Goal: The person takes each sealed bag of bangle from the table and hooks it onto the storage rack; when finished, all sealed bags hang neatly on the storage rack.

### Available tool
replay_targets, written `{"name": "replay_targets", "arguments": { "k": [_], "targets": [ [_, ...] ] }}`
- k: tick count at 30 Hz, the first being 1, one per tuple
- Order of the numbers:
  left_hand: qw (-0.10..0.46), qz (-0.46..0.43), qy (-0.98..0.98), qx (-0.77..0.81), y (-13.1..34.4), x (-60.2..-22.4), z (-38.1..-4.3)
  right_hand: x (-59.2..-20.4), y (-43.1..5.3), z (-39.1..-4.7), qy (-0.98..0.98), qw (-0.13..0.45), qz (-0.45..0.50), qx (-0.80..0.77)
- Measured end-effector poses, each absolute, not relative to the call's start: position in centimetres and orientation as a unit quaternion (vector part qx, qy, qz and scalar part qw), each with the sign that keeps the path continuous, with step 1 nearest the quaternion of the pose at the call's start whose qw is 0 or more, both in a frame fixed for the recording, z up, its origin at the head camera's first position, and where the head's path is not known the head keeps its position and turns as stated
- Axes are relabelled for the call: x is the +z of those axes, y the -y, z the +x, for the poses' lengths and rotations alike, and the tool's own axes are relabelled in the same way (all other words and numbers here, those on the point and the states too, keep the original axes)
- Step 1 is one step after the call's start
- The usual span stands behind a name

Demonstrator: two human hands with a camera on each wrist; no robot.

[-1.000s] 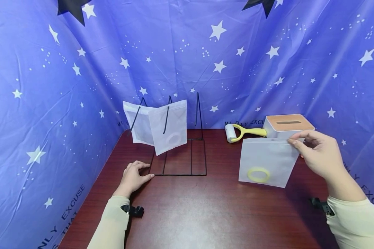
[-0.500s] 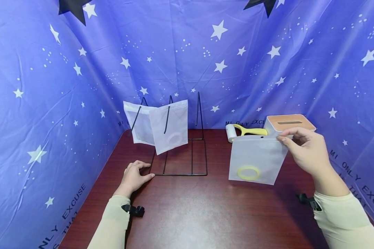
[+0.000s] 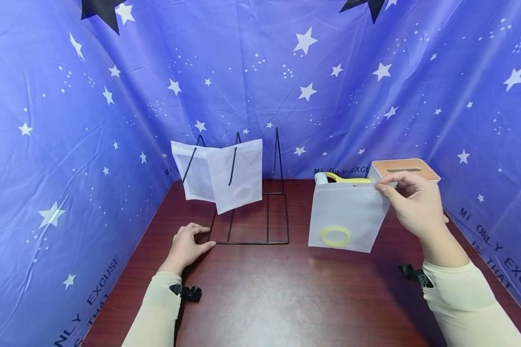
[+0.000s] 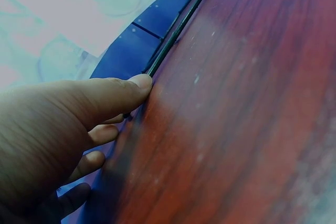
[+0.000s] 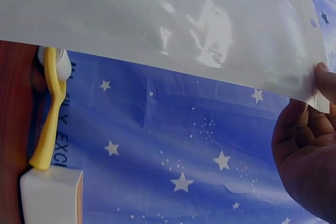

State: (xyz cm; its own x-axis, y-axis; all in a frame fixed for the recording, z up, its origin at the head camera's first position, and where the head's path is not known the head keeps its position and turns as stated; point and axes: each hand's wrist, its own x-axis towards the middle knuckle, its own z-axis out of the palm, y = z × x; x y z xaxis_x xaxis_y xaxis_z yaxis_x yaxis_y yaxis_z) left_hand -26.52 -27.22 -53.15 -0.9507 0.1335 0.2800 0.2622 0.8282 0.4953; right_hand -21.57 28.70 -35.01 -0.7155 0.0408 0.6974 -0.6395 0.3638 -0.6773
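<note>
My right hand (image 3: 417,207) pinches a frosted white zip bag (image 3: 356,209) by its top right corner. The bag hangs over the right side of the table, and a yellow ring (image 3: 322,236) shows through its lower left. In the right wrist view, thumb and fingers grip the bag's edge near a small punched hole (image 5: 313,23). My left hand (image 3: 184,248) holds the front left corner of a black wire rack (image 3: 252,243), thumb on the front bar. Two similar bags, a left one (image 3: 193,180) and a middle one (image 3: 243,171), hang on the rack's hooks; the right hook (image 3: 277,149) carries none.
Behind the held bag lies a lint roller (image 3: 320,179) with a yellow handle, partly covered in the head view. Beside it stands a white tissue box (image 3: 404,167) with a wooden lid. A starry blue cloth (image 3: 260,72) encloses the dark red table (image 3: 260,299).
My right hand has carried the zip bag leftward and slightly up, so it now covers part of the lint roller. My left hand and the rack stay as they were.
</note>
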Motion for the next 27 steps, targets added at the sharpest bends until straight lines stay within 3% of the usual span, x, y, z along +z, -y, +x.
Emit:
{"name": "replay_targets", "arguments": {
  "k": [17, 27],
  "targets": [
    [0.115, -0.104, 0.949, -0.276, 27.3, -53.2, -26.5, -32.5, -23.6, -20.4, 0.735, 0.318, 0.23, 0.553],
    [0.114, -0.102, 0.949, -0.276, 27.3, -53.1, -26.5, -33.5, -22.4, -22.1, 0.722, 0.313, 0.23, 0.573]
  ]
}}
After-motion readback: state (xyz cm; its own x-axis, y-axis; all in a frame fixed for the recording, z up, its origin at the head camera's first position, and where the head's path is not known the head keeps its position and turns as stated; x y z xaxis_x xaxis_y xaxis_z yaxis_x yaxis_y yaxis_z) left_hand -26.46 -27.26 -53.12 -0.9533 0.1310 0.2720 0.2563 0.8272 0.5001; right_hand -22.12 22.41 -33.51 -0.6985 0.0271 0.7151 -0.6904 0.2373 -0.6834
